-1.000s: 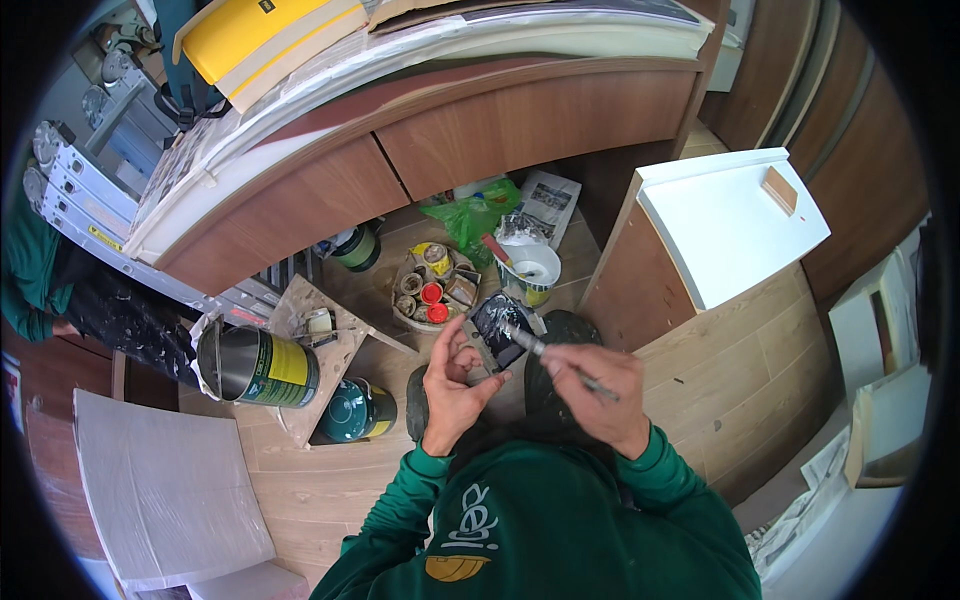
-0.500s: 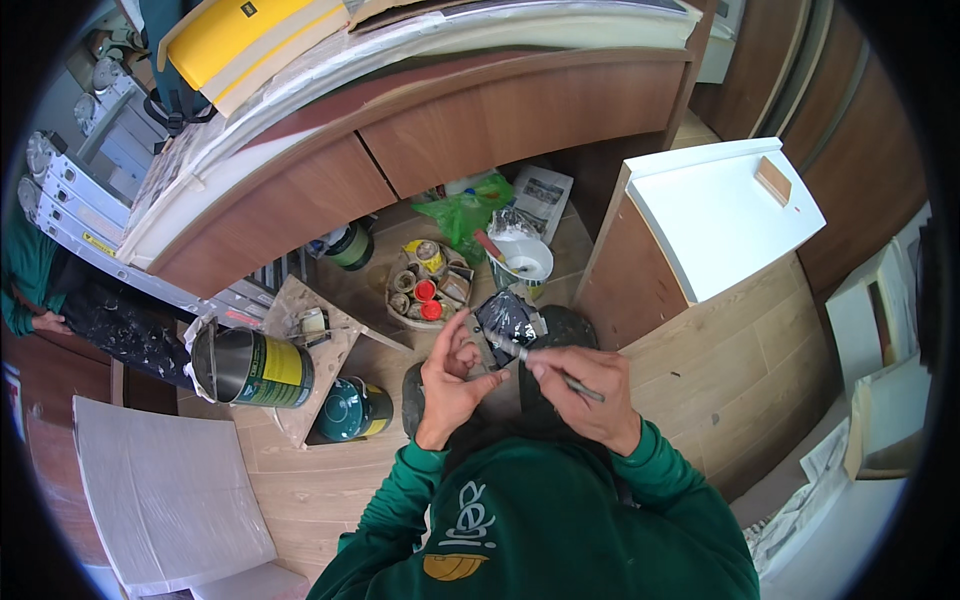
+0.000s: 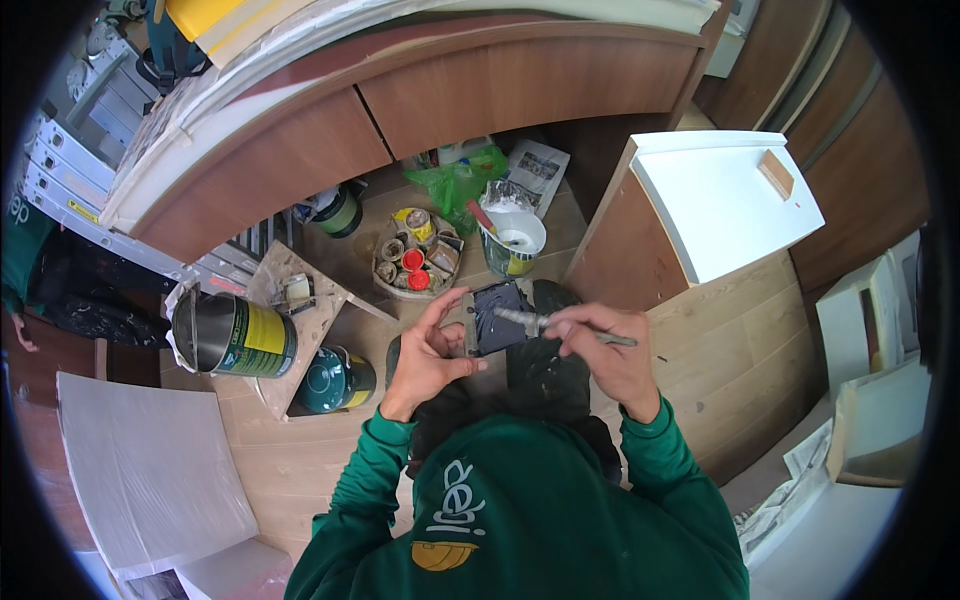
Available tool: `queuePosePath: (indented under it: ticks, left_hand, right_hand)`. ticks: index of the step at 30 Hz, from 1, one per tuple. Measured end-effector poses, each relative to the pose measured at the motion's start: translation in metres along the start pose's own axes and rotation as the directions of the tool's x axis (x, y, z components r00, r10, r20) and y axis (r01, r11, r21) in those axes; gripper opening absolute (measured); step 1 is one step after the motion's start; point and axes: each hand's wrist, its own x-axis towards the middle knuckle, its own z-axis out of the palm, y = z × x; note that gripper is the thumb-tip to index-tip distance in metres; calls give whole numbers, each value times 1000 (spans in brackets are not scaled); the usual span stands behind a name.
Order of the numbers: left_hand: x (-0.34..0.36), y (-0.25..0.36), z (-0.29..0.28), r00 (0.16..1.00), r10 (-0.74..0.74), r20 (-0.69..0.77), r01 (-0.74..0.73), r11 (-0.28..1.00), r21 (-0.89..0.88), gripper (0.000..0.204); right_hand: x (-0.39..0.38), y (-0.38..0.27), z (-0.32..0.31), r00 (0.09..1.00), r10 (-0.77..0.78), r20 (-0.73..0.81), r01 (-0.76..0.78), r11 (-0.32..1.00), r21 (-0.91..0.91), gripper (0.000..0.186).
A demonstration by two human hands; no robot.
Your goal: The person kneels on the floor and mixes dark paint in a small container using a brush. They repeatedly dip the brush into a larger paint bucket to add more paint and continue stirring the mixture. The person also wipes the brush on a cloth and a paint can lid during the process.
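Holding, left hand (image 3: 428, 355) clamped on dark-faced piece (image 3: 489, 335) over the lap (image 3: 545, 385); less glare on it than half a second ago. Brush (image 3: 532, 321) now mid-face, gripped by right hand (image 3: 615, 358); brushwork looks ongoing.

This is an indoor room in the state of a painting site; whether home or office, I cannot tell. A plank floor (image 3: 720, 370) and brown drawer fronts (image 3: 520, 90) suggest furnished quarters, while a metal ladder (image 3: 65, 180), a large open paint bucket (image 3: 245, 337) and a green-lidded pail (image 3: 337, 380) show the works.
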Motion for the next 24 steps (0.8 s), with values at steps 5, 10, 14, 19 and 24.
queuePosePath:
  ticks: [5, 10, 14, 19, 24]
  left_hand:
    - [2, 12, -6, 994, -68, 86, 66, 997, 27, 101]
    - [3, 14, -10, 983, -111, 143, 101, 992, 72, 99]
    - [5, 17, -13, 957, -207, 202, 183, 975, 129, 100]
    - [3, 21, -9, 966, -163, 200, 154, 986, 59, 96]
    - [4, 20, -10, 964, -155, 215, 146, 988, 57, 97]
  right_hand:
    - [-2, -3, -8, 986, 133, 98, -149, 974, 171, 14]
    - [3, -6, -19, 946, 158, 283, -189, 978, 85, 14]
    - [9, -6, -21, 970, 132, 203, -151, 985, 83, 14]
    - [5, -8, -21, 953, 42, 301, -73, 993, 92, 14]
    - [9, -7, -16, 980, 91, 178, -116, 984, 133, 13]
